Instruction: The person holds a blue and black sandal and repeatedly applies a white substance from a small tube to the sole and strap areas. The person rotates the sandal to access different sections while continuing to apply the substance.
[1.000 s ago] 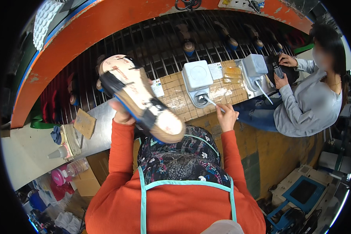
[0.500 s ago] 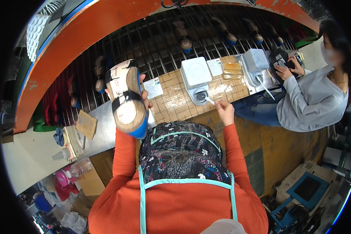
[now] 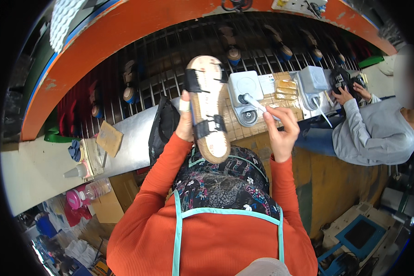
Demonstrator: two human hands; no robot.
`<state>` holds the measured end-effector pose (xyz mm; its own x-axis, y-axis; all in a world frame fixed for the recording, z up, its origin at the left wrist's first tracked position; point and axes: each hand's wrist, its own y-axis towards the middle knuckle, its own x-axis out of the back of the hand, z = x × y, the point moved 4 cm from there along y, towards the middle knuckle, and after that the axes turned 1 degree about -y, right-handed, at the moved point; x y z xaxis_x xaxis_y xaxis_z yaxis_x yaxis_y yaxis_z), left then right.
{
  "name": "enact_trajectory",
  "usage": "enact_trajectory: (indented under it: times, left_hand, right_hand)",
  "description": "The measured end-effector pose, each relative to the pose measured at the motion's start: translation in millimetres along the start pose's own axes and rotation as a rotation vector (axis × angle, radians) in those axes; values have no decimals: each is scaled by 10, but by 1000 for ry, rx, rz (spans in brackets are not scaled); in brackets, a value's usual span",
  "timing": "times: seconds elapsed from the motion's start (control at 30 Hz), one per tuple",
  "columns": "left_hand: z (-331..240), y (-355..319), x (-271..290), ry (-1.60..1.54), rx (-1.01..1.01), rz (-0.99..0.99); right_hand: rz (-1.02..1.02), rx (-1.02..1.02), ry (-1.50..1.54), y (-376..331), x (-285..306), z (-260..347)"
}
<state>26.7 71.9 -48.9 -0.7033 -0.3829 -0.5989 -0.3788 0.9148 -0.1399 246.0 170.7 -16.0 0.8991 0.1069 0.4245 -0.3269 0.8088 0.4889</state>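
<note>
My left hand (image 3: 186,120) grips a tan sandal (image 3: 209,108) with black straps, held upright in front of me with its footbed facing up toward the camera. My right hand (image 3: 280,128) holds a thin white brush (image 3: 258,104) whose tip points at a white glue pot (image 3: 245,95) on the bench. The sandal sits just left of the brush. My orange sleeves and patterned apron fill the lower middle.
A second white glue pot (image 3: 313,83) stands further right. A person in a grey top (image 3: 372,135) sits at right, hands on a dark shoe (image 3: 342,78). Shoes ride on a barred conveyor (image 3: 170,50) under an orange rim. A black bag (image 3: 163,126) and a cardboard piece (image 3: 109,138) lie at left.
The sandal turned in my left hand from sole-side to footbed-up and shifted right toward centre. My right hand lifted the brush out from the glue pot toward the sandal.
</note>
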Motion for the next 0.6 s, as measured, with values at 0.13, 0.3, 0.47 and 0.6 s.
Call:
enact_trajectory:
  times: [0.13,0.3,0.47,0.6]
  left_hand:
    - [-44,-3,-281,-48,-4,139]
    - [-59,-53,-272,176,-60,208]
    - [-116,-103,-194,319,-89,195]
    - [-178,-99,-230,349,-147,216]
  right_hand:
    - [17,96,21,144,38,622]
    - [31,63,143,172,-76,746]
    - [40,80,69,215,-85,760]
    - [20,90,73,304,-95,790]
